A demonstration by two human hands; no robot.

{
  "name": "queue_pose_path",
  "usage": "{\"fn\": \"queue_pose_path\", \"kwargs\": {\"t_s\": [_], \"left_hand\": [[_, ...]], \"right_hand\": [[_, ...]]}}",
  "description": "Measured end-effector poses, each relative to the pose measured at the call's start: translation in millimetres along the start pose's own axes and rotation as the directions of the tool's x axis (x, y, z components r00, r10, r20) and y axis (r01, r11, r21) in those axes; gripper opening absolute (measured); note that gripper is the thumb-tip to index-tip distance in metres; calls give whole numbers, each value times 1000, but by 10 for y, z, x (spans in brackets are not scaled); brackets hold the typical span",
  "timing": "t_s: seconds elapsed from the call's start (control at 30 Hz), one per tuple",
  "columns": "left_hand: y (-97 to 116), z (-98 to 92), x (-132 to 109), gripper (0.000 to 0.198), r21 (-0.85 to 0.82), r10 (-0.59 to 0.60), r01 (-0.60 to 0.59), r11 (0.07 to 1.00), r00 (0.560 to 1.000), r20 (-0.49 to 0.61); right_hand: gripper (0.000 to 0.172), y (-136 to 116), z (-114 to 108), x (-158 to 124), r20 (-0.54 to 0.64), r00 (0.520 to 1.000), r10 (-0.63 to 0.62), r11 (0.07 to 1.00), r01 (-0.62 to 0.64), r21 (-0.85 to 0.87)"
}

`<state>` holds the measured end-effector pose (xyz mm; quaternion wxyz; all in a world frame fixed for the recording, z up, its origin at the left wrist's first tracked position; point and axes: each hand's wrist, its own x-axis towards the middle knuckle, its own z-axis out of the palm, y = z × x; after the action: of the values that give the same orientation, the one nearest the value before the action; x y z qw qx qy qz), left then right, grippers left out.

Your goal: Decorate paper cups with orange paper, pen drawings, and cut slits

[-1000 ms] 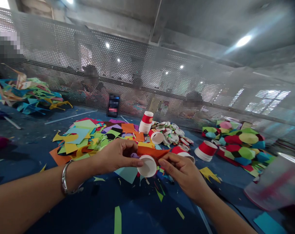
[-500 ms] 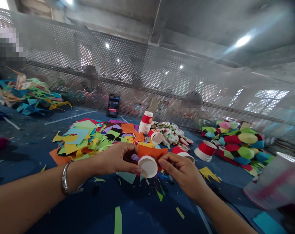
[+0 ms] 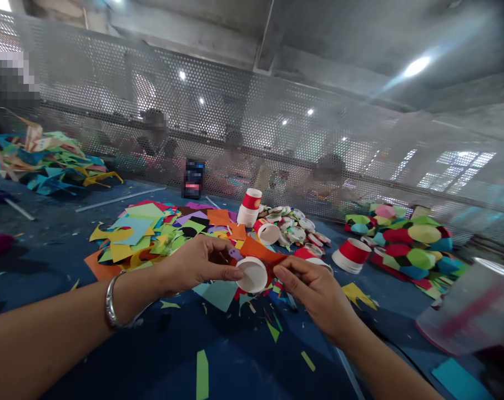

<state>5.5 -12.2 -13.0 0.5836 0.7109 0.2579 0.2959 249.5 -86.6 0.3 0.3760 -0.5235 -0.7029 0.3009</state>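
Observation:
Between thumb and fingers of my left hand (image 3: 206, 260) is the edge of a small white round paper cup bottom (image 3: 252, 275), its pale face turned toward me. A piece of orange paper (image 3: 258, 250) lies behind the disc and reaches over to my right hand (image 3: 312, 291), whose closed thumb and fingers pinch it. A small purple piece (image 3: 235, 254) shows beside my left fingers; I cannot make out what it is. Loose coloured paper (image 3: 131, 230) is heaped just beyond my hands, and a light-blue paper piece (image 3: 217, 293) lies under them.
Red-and-white paper cups (image 3: 352, 255) stand around a pile of white discs (image 3: 293, 225). Colourful paper balls (image 3: 414, 239) and a translucent tub (image 3: 468, 311) are at right. Paper offcuts (image 3: 48, 161) fill the far left. A phone (image 3: 193, 178) stands before the perforated metal screen (image 3: 235, 111).
The disc has risen a little and tilted in my hands. The orange paper behind it now slants down to the right. More of the light-blue paper shows below.

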Motion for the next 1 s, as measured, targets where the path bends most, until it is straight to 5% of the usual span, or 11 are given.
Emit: {"fn": "queue_pose_path", "kwargs": {"t_s": [0.4,0.6,1.0], "left_hand": [[34,14,0,28,-39,-11,10,999,1000,-28],[30,13,-28,33,-57,-81,85,995,993,81],[21,12,-6,30,-120,-48,46,992,999,-15]], "right_hand": [[35,-30,7,-10,-8,1000,8,999,-8,-34],[33,-28,11,-1,1,1000,-23,999,23,-34],[36,-30,12,-16,-16,1000,-2,1000,2,0]]}}
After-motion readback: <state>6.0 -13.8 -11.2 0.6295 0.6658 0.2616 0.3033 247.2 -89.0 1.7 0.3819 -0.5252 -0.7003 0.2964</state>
